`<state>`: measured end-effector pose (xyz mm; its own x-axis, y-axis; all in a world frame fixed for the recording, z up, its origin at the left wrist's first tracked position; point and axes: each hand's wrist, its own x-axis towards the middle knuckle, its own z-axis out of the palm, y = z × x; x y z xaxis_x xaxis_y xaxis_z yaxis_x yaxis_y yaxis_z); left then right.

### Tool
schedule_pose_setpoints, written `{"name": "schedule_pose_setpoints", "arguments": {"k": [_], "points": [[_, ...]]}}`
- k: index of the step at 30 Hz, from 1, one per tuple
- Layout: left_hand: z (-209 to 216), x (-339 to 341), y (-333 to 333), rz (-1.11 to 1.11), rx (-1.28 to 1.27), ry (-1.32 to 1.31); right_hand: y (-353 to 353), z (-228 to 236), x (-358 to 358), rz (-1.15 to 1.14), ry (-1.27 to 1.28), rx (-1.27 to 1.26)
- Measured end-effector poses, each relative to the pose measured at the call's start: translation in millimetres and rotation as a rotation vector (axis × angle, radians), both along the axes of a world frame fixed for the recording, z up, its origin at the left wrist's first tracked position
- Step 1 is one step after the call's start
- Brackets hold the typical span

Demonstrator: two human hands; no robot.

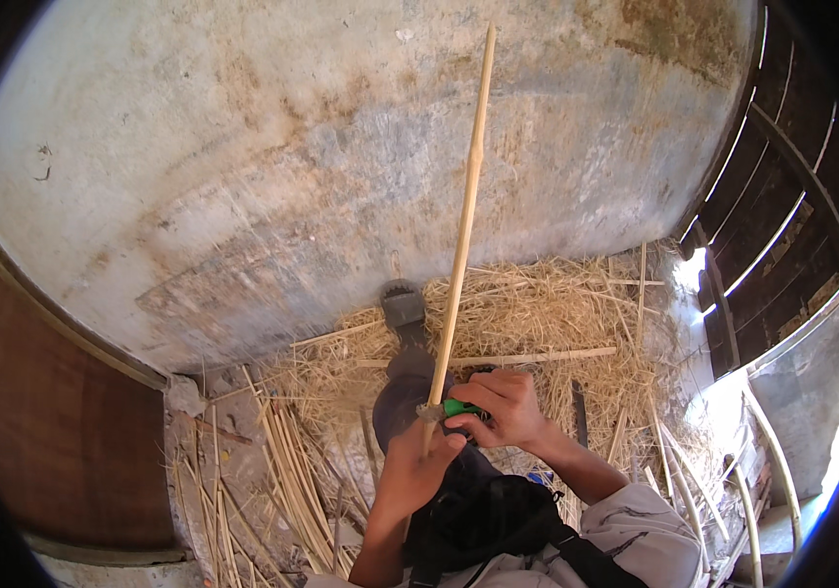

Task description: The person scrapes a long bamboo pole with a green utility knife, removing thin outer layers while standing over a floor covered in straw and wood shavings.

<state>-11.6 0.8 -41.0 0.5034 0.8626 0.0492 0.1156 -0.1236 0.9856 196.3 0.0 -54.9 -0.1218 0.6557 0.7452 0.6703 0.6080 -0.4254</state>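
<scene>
A long pale bamboo stick [460,235] rises from my lap toward the wall, with a swollen node in its upper part. My left hand [413,472] is closed around its lower end. Fingers curled, my right hand [503,408] grips a small green-handled tool [455,407]. The tool's greyish head lies against the stick just above my left thumb; its exact kind is hard to make out. Beneath the hands, my dark-trousered leg [398,397] stretches forward to a grey shoe [402,304].
Straw-like shavings [537,304] cover the floor ahead. Bundled thin strips [297,470] lie at left, beside a brown panel [67,402]. A stained wall [341,157] stands in front. Curved poles [772,431] lean at right under dark slats [782,167]. A black bag [483,529] rests against me.
</scene>
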Motion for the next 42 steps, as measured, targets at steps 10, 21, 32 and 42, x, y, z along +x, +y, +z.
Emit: {"name": "schedule_pose_setpoints", "arguments": {"k": [10, 21, 32, 42], "points": [[21.1, 5.5, -3.6, 0.120, 0.118, 0.245, 4.1, 12.6, -2.1, -0.070, -0.043, 0.035], [18.4, -1.8, 1.0, 0.246, 0.154, 0.317, 32.0, 19.8, -6.6, -0.056, -0.077, 0.064], [-8.2, -30.9, -35.2, 0.135, 0.013, 0.413, 148.6, 19.0, 126.4, -0.603, 0.260, -0.182], [-31.9, -51.1, -17.6, 0.169, -0.182, 0.186, 85.5, -187.6, 255.1, -0.867, 0.328, -0.540]]}}
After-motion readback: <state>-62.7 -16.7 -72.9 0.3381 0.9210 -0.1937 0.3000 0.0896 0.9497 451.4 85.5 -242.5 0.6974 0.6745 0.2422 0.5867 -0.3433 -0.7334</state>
